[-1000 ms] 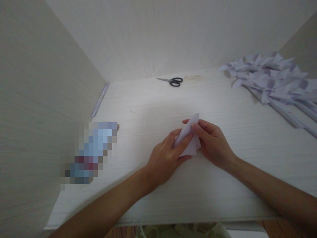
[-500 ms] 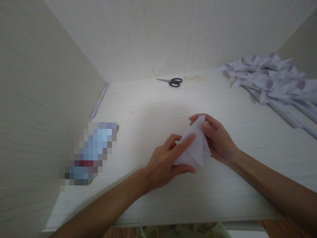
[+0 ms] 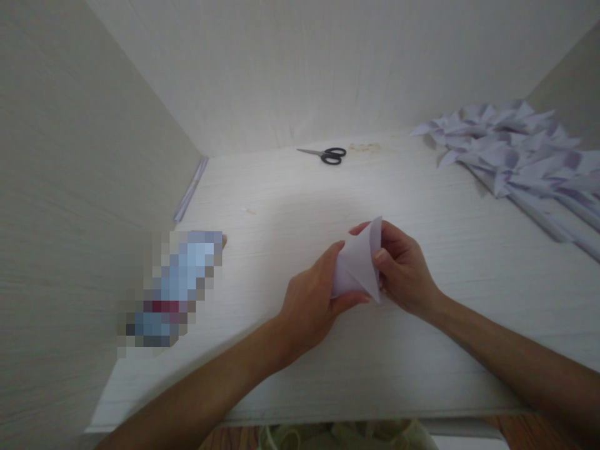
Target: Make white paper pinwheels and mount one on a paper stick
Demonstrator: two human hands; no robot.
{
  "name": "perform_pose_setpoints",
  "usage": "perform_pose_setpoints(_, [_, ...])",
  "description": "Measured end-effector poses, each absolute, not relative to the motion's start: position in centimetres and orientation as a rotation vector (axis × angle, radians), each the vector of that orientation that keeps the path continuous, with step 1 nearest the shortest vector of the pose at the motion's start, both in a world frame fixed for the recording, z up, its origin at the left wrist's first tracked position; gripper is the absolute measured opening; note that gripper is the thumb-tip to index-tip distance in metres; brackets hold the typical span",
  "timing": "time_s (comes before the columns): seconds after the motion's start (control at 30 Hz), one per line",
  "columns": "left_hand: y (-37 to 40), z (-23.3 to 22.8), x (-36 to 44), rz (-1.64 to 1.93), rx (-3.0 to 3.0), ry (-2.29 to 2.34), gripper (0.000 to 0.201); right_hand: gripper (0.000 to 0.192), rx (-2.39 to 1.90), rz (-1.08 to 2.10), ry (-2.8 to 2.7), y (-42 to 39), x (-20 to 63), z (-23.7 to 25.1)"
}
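A piece of folded white paper (image 3: pixel 359 259), curved with a wider mouth toward the right, is held between both hands over the white table. My left hand (image 3: pixel 312 297) is closed round its left end, the thumb along the lower side. At the mouth, my right hand (image 3: pixel 405 265) pinches the paper's right edge with the thumb in front and fingers behind. Part of the right fingers is hidden by the paper.
Scissors (image 3: pixel 330 155) with black handles lie near the back wall. Several pointed folded-paper pieces with stems (image 3: pixel 515 144) pile up at the back right. Thin paper rolls (image 3: pixel 191 189) rest along the left wall. A blurred-out object (image 3: pixel 182 281) lies at the left.
The flat-looking triangular paper has opened into a curved, cone-like shape. My left index finger has drawn back from the paper's front, and my right thumb has slid lower along the edge.
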State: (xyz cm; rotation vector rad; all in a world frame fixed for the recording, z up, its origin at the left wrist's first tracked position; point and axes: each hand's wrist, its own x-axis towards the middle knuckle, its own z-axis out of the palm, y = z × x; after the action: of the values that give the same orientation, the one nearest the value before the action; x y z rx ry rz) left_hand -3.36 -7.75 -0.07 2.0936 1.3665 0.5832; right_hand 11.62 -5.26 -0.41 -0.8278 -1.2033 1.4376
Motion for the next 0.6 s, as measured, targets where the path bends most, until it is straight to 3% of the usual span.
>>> perform_pose_setpoints(0.33, [-7.8,0.5,-3.1,0.402,2.244,1.542,0.064,0.013,-1.021,1.337,-1.157,-5.3,11.3,-0.4])
perform_pose_setpoints(0.6, [-7.6,1.1,-3.1,0.432,2.094,1.473,0.054,0.016,-1.030,1.356,-1.245,-5.5,11.4,-0.7])
